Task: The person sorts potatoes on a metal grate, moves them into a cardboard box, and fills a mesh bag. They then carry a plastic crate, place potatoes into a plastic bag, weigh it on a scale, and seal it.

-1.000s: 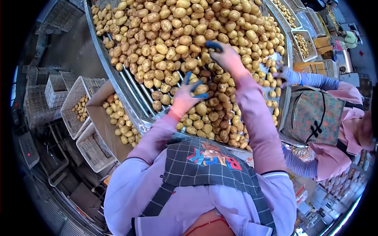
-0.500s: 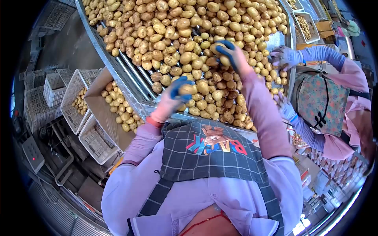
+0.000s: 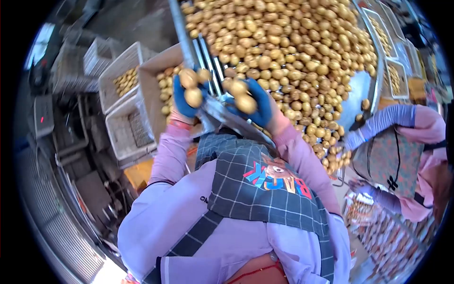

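Observation:
My left hand (image 3: 186,100), in a blue glove, is wrapped round several potatoes (image 3: 193,97) above the box beside the sorting table. Just right of it, over the table's near left edge, my right hand (image 3: 259,103), also gloved in blue, holds potatoes (image 3: 245,102) with the palm turned up. Both hands are slightly blurred. A large heap of potatoes (image 3: 279,52) covers the metal table (image 3: 358,94), and bare rollers (image 3: 208,59) show at its left side.
A cardboard-lined box (image 3: 153,71) with potatoes stands left of the table, beside white crates (image 3: 124,128). At the right a co-worker's gloved hand (image 3: 352,141) is at the table edge. More crates (image 3: 395,78) of potatoes stand beyond.
Both hands have moved left from the heap to the table's left edge and now hold more potatoes. The view has turned left. The co-worker's arms have shifted.

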A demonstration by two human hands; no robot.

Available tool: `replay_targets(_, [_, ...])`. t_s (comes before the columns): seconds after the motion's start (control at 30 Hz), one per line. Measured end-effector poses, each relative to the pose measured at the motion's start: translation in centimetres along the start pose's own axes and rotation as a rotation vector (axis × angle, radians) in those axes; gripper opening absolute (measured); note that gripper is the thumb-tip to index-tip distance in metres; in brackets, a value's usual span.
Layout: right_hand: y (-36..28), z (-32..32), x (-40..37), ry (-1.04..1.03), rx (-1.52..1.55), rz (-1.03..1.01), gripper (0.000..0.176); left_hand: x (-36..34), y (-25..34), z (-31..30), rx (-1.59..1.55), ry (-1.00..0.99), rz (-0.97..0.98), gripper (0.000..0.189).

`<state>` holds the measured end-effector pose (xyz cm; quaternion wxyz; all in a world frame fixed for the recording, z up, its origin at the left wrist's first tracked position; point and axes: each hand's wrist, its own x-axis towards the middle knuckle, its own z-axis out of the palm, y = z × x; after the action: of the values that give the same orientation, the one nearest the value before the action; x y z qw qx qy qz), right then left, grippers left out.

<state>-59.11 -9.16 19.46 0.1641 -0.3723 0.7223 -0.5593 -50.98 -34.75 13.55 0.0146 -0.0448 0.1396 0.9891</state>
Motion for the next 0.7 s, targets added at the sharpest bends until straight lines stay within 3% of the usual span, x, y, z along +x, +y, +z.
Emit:
replay_targets(0.03, [0.3,2.4,1.8,0.048,0.022,-0.09,0.047,-1.4,2.8,-0.8,0.148,0.24,0.079,0.06])
replay_targets(0.07, [-0.3,3.2,3.6,-0.173,0.019,0.111,0.048,-3.2,5.3,-1.7,0.284,0.484,0.16,0.059])
replay_targets(0.13, [0.6,6.9,5.8,0.211,1.165,0.683,0.042,-8.4,8.7,-3.4,0.222,1.087,0.432,0.051])
replay_targets(0.2, [-0.3,7.0,4.0,0.273,0.973,0.469,0.033,-16.9,7.4,-3.7,0.284,1.094,0.761,0.048])
replay_targets(0.3, [1.0,4.6,-3.2,0.049,1.153,0.474,0.036,-30.7,-1.6,-4.3,0.479,1.231,0.946,0.057])
replay_targets(0.33, [2.9,3.9,-6.8,-0.062,1.057,0.484,0.036,-33.9,-6.1,-4.0,0.456,1.453,0.987,0.054])
replay_targets(0.37, [9.0,4.2,-12.1,-0.202,0.578,0.222,0.034,-38.5,-10.6,-6.1,0.486,1.491,0.967,0.035])
replay_targets(0.4, [3.6,0.2,-15.2,-0.372,0.473,0.269,0.034,-43.1,-15.3,-8.1,0.593,1.506,0.854,0.026])
replay_targets(0.43, [6.5,0.4,-19.9,-0.403,0.829,0.668,0.033,-42.7,-19.1,-4.9,0.308,1.617,0.762,0.026])
replay_targets(0.47, [6.3,-1.2,-24.6,-0.261,0.796,0.859,0.035,-48.1,-23.6,-10.2,0.12,1.309,0.764,0.027])
replay_targets(0.5, [6.1,-3.2,-28.1,-0.424,0.563,0.76,0.036,-46.0,-26.3,-7.2,-0.041,1.538,0.68,0.03])
replay_targets(0.53, [10.6,-4.0,-33.6,-0.515,0.377,0.673,0.035,-47.5,-29.4,-9.0,0.02,1.38,0.633,0.027])
replay_targets(0.57, [8.8,-5.5,-36.6,-0.524,0.043,0.6,0.036,-45.8,-31.0,-7.0,-0.003,1.457,0.54,0.021])
replay_targets(0.6, [8.2,-6.3,-39.6,-0.509,-0.11,0.703,0.034,-43.0,-32.3,-4.8,-0.021,1.529,0.443,0.017])
replay_targets(0.67, [10.1,-6.9,-45.7,-0.29,-0.616,0.615,0.042,-42.3,-35.6,-7.7,0.239,1.403,0.476,0.031])
replay_targets(0.7, [12.1,-6.8,-47.9,-0.141,-0.727,0.487,0.044,-42.0,-36.6,-8.3,0.309,1.291,0.476,0.038])
